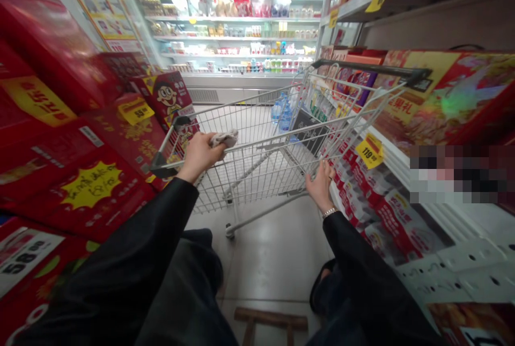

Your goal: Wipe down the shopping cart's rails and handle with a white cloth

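A wire shopping cart [281, 137] stands sideways across the aisle in front of me, its black handle [370, 70] at the right. My left hand [201, 155] is closed on a crumpled whitish cloth [226, 138], at the cart's near top rim beside the black corner piece [163, 166]. Lower on the right, my right hand [319, 182] has its fingers curled at the wire bars of the cart's near side. A dark panel with writing [309, 130] is fixed inside the handle end.
Stacked red gift boxes [132, 126] crowd the left. Shelves with boxes [434, 88] and red-white packs [402, 222] line the right. A refrigerated display [241, 80] stands behind the cart, with water bottles [285, 112] on the floor. A wooden stool [271, 318] is below me.
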